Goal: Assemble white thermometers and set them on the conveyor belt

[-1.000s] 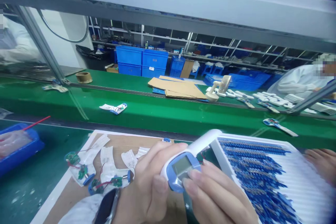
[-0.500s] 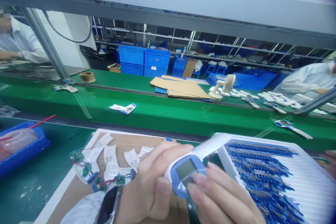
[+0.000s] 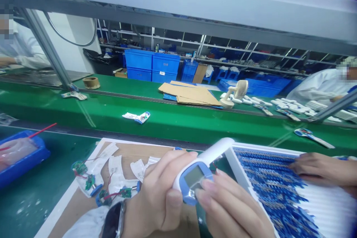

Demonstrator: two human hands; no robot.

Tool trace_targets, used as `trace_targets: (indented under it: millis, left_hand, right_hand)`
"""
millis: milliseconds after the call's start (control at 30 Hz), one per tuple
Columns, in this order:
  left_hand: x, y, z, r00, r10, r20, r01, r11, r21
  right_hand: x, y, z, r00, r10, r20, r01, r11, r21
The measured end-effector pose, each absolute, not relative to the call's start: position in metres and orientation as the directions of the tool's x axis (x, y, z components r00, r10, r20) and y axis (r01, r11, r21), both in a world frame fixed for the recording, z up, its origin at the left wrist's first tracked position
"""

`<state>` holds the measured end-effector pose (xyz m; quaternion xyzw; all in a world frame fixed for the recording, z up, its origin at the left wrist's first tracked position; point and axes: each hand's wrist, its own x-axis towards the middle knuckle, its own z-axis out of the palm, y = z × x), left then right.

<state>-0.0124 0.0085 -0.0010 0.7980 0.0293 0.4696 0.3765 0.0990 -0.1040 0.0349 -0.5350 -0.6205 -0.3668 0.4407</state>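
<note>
My left hand (image 3: pixel 161 193) is closed around a white handheld thermometer (image 3: pixel 192 174) with a blue oval face and a small grey screen. Its white handle points up and to the right. The fingers of my right hand (image 3: pixel 231 204) are pressed together at the right and lower edge of the face. Something clear and shiny, perhaps film, shows by those fingertips; its edges are unclear. Left of my hands, on a brown board (image 3: pixel 67 212), lie several open white shells (image 3: pixel 115 167) with green circuit boards (image 3: pixel 90 182), red wires and blue ends.
On the right, a white foam tray (image 3: pixel 241 173) holds rows of blue parts (image 3: pixel 273 178), with another person's hand (image 3: pixel 320 169) over it. A blue bin (image 3: pixel 25 160) stands left. Beyond runs a green conveyor (image 3: pixel 178 122) carrying an open shell (image 3: pixel 138 117). A beige fan (image 3: pixel 235 93) stands behind.
Another person's hand has come in from the right over the tray. The open shell on the conveyor has shifted slightly right. My hands keep their hold on the thermometer, slightly further left in view.
</note>
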Motion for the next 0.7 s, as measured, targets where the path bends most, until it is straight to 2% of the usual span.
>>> trace_targets:
  millis: [67,133,233,333,467,600,700]
  left_hand:
    - [-0.012,0.007,0.000,0.550,0.411,0.727,-0.295,-0.718,0.630]
    - [-0.013,0.006,0.002,0.545,0.426,0.722,-0.283,-0.717,0.637]
    - [-0.013,0.004,0.005,0.545,0.457,0.703,-0.255,-0.708,0.658]
    - [-0.012,0.002,0.007,0.536,0.480,0.694,-0.240,-0.702,0.671]
    - [-0.011,-0.002,0.010,0.514,0.489,0.704,-0.241,-0.706,0.666]
    - [-0.012,-0.002,0.014,0.493,0.486,0.722,-0.242,-0.720,0.650]
    - [-0.012,-0.002,0.013,0.486,0.489,0.724,-0.222,-0.733,0.643]
  right_hand:
    - [0.095,-0.108,0.037,0.003,0.418,0.909,0.990,0.128,-0.063]
    - [0.093,-0.107,0.035,0.032,0.427,0.904,0.990,0.113,-0.088]
    - [0.096,-0.100,0.029,0.013,0.317,0.948,0.992,0.112,-0.051]
    - [0.102,-0.092,0.022,-0.071,0.197,0.978,0.988,0.146,0.043]
    - [0.106,-0.091,0.017,-0.110,0.180,0.977,0.984,0.160,0.081]
    - [0.106,-0.092,0.015,-0.096,0.154,0.983,0.988,0.137,0.075]
    - [0.104,-0.092,0.015,-0.072,0.189,0.979,0.986,0.162,0.041]
